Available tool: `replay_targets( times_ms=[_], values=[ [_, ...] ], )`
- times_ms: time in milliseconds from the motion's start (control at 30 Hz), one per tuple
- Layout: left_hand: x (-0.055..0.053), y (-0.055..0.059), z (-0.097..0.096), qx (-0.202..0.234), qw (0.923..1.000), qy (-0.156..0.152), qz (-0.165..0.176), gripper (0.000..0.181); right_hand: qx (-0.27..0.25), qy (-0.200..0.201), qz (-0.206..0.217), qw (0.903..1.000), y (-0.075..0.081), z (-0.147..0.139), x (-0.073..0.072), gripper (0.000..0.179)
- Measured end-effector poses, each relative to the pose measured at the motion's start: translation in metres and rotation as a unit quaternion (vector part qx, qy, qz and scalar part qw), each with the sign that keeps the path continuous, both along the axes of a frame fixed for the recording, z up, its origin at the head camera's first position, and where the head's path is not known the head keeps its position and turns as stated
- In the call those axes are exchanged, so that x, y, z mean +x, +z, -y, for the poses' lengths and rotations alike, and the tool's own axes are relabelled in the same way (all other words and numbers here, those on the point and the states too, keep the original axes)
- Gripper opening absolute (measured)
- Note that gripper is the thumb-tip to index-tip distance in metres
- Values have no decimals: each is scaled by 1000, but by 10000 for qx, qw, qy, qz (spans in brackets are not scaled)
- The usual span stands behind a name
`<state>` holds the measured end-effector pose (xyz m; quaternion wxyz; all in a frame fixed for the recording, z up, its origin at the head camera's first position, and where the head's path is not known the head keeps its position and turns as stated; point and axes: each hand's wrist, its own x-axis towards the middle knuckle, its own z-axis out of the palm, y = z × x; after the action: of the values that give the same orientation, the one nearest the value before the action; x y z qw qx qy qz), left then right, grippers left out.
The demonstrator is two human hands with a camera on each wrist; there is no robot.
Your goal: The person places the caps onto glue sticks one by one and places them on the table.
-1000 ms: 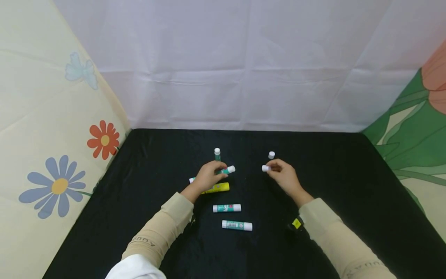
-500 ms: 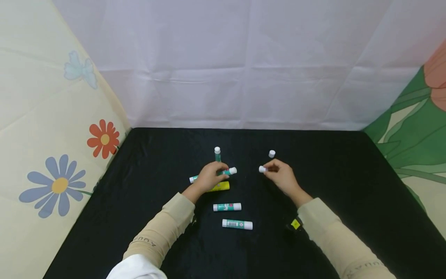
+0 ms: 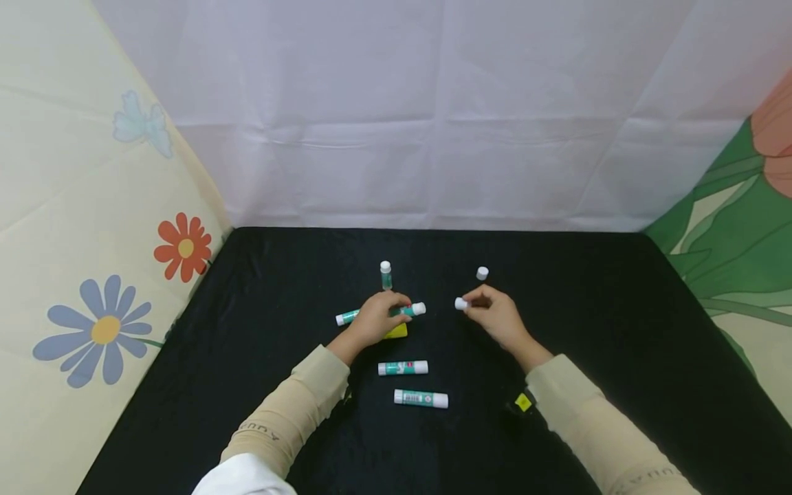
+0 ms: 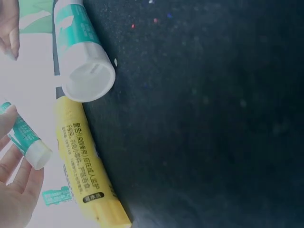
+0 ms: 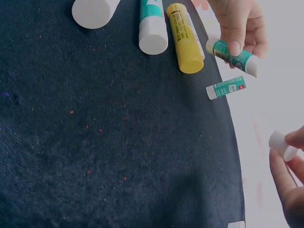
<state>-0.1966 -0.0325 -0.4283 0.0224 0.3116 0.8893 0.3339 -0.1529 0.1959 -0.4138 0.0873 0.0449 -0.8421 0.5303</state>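
My left hand grips a green-and-white glue stick whose white end points right. In the right wrist view that end of the glue stick looks pale and bare of a cap. My right hand pinches a small white cap between thumb and fingers, a short gap from the stick's end. Behind the left hand, another glue stick stands upright. A second white cap rests on the black cloth beyond the right hand.
A yellow glue stick lies partly hidden under my left hand, with a green-and-white one beside it. Nearer me, two more glue sticks lie flat. Black cloth covers the table; a white sheet hangs behind.
My right hand has shifted left with the cap. My left hand has moved slightly right and nearer me with its glue stick, so the gap between them has narrowed.
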Motion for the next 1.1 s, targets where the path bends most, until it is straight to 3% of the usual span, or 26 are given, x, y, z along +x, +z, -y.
replay_targets(
  times_ms=[367, 600, 867, 1100],
  values=[
    [1, 1, -2, -55, 9999, -74, -93, 22, -239, 184, 24, 9995, 2, 7, 2, 14],
    [2, -1, -1, -55, 9999, -91, -81, 21, -389, 312, -16, 9988, 14, 15, 9, 12],
    [3, 0, -3, -11, 9999, -134, 34, 20, -525, 581, 106, 9969, -1, 13, 2, 13],
    [2, -2, -5, 29, 9997, -252, -60, 20, -581, 703, 64, 9958, -3, 15, 2, 13]
  ],
)
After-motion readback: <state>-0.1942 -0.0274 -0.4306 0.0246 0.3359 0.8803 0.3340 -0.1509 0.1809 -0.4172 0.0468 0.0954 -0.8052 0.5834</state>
